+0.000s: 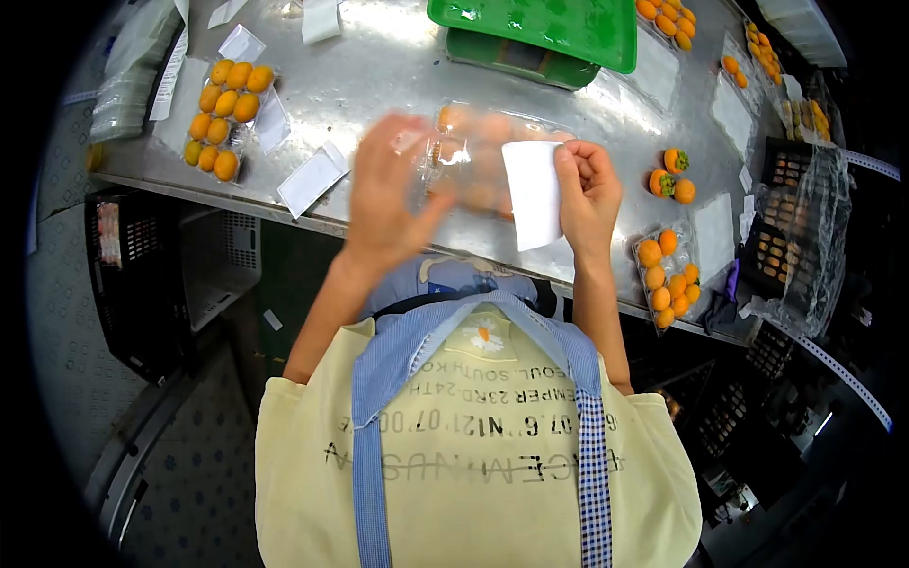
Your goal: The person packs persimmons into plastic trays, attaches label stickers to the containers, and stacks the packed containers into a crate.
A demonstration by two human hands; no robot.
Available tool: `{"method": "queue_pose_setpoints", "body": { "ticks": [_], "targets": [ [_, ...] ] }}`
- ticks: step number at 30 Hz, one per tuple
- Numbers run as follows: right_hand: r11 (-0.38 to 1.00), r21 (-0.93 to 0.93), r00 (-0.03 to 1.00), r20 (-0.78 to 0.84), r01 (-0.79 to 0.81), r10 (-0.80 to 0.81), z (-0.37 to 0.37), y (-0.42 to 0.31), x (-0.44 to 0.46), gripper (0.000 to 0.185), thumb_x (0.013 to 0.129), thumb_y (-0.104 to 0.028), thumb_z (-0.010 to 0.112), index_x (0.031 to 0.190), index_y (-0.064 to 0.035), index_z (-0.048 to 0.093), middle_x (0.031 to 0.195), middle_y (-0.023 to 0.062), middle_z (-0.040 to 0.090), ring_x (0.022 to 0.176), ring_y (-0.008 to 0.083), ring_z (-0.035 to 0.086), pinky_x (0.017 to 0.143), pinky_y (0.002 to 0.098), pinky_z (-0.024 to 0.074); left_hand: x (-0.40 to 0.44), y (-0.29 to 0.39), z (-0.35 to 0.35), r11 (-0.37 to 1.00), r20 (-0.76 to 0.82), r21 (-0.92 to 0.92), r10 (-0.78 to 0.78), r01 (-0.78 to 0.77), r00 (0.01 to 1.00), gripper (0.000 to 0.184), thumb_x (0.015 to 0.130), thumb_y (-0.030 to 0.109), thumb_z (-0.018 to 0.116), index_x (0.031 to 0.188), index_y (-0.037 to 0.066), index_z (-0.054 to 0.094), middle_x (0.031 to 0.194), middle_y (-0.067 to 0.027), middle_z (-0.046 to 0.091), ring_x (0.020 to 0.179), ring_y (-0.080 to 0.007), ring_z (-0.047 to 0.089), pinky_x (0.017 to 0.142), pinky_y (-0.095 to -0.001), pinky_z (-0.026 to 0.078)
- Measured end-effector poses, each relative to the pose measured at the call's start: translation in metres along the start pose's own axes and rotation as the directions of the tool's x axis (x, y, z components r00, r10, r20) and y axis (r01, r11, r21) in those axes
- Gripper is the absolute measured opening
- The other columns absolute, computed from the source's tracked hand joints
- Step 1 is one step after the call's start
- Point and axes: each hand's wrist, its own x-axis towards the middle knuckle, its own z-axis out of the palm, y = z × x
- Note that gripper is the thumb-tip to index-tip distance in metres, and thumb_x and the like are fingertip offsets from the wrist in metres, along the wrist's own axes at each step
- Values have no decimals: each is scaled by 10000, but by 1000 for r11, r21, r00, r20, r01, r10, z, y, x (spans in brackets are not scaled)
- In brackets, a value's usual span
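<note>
A clear plastic pack of orange fruit (478, 156) lies on the metal table (379, 57) in front of me, smeared by motion. My right hand (587, 194) pinches a white paper slip (534, 194) between thumb and fingers, and the slip hangs over the right part of the pack. My left hand (386, 194) is at the pack's left side, blurred, its thumb apart from its fingers. A small pale patch shows near its fingertips; whether it is stuck there or only glare is unclear.
Beyond the pack stands a scale with a green tray (540, 28). Fruit packs lie left (225, 118) and right (670, 279), with loose fruits (684, 191) nearby. A folded paper (312, 178) lies by the front edge. Black crates (142, 284) stand below left.
</note>
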Motion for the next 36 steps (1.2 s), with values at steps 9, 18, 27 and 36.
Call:
{"method": "queue_pose_setpoints", "body": {
  "ticks": [9,18,27,36],
  "targets": [
    [989,34,989,44,-142,140,3,15,1,153,931,-155,559,983,-12,571,849,57,649,729,89,598,639,213,463,-3,33,36,896,-13,-32,442,-442,897,183,628,77,715,803,119,677,854,-11,617,873,-211,560,869,-406,463],
    [810,417,911,152,-411,384,-21,39,0,465,975,-466,400,1102,-45,554,1026,75,623,904,156,576,819,289,450,-15,11,49,83,332,-829,-722,553,607,147,859,169,679,953,74,617,880,-4,626,804,-83,565,720,-227,446],
    [919,214,940,161,-331,301,-10,53,-30,267,889,-239,628,1068,-42,605,929,14,627,818,91,566,742,239,452,-23,-6,64,-10,450,-765,-724,644,523,199,860,196,690,996,78,606,846,24,617,759,-37,547,685,-188,431],
    [890,217,902,260,-402,344,-20,46,-23,228,859,-129,669,1052,-27,602,891,26,647,814,83,608,731,225,476,-9,-8,71,31,416,-781,-720,624,556,164,839,148,704,954,72,616,792,30,604,684,-36,521,629,-175,406]
  ]
}}
